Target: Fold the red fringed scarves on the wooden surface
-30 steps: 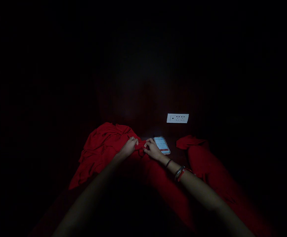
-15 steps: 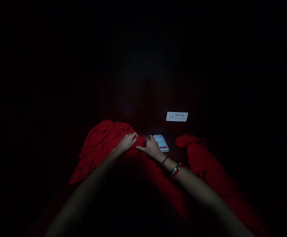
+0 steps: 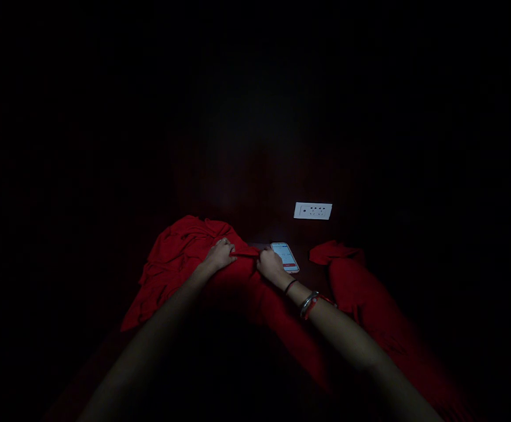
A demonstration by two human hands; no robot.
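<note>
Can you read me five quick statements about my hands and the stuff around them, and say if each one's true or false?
1. The left hand and right hand both grip the red cloth. True.
2. The right hand hides part of the phone. True.
3. The phone's screen is dark. False: it is lit.
4. The socket plate is on the left of the phone in the view. False: it is above and to the right.
5. A silvery bangle is on the right arm. True.
</note>
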